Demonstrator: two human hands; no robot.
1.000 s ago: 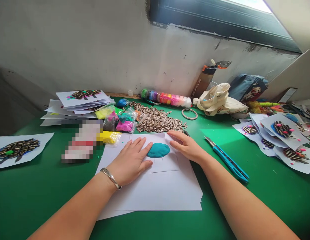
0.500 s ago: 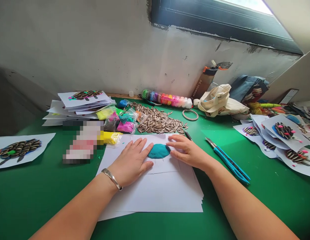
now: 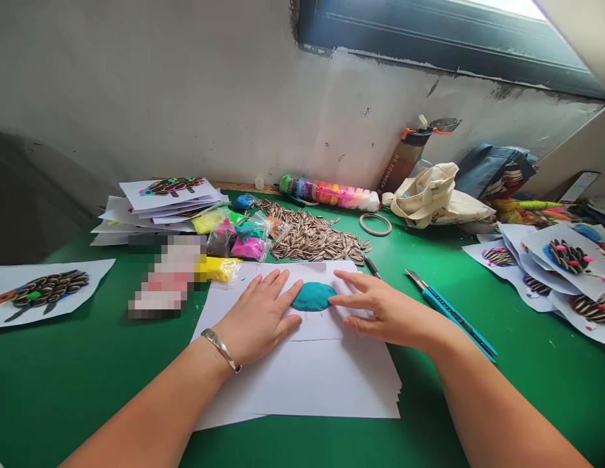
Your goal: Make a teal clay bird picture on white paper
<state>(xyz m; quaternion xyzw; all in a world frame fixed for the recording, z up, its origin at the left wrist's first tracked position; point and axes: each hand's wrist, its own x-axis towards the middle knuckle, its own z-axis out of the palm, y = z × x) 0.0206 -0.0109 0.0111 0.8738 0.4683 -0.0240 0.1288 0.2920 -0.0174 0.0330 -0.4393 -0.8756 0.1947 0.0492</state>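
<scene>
1. A flattened oval of blue-green clay (image 3: 314, 296) lies at the centre of the frame, on a white sheet (image 3: 326, 380) with short pen lines just below the oval.
2. The left hand (image 3: 258, 318) rests palm down on the paper, its grip spread and flat, the index fingertip at the clay's left edge (a silver bracelet (image 3: 221, 351) circles that wrist).
3. The right hand (image 3: 387, 312) comes in from the lower right; its grip is spread too, the fingers loosely curved, one fingertip at the clay's right edge.
4. Just beyond the right hand lies a dark pen (image 3: 373, 266), and right of centre a blue cutter (image 3: 453, 315), blade out, on the green surface (image 3: 331, 445).
5. Above the paper is a heap of striped seeds (image 3: 312, 231), with a ring of tape (image 3: 375, 224) to its right and a yellow packet (image 3: 224, 269) near the sheet's upper left corner.
6. Toward the upper right, a brown bottle (image 3: 402, 162) leans beside a cream cloth bag (image 3: 424, 195).
7. At the left edge lies a seed-covered picture (image 3: 49, 296) (it has an orange head); more pictures are stacked (image 3: 170, 201) at upper left.
</scene>
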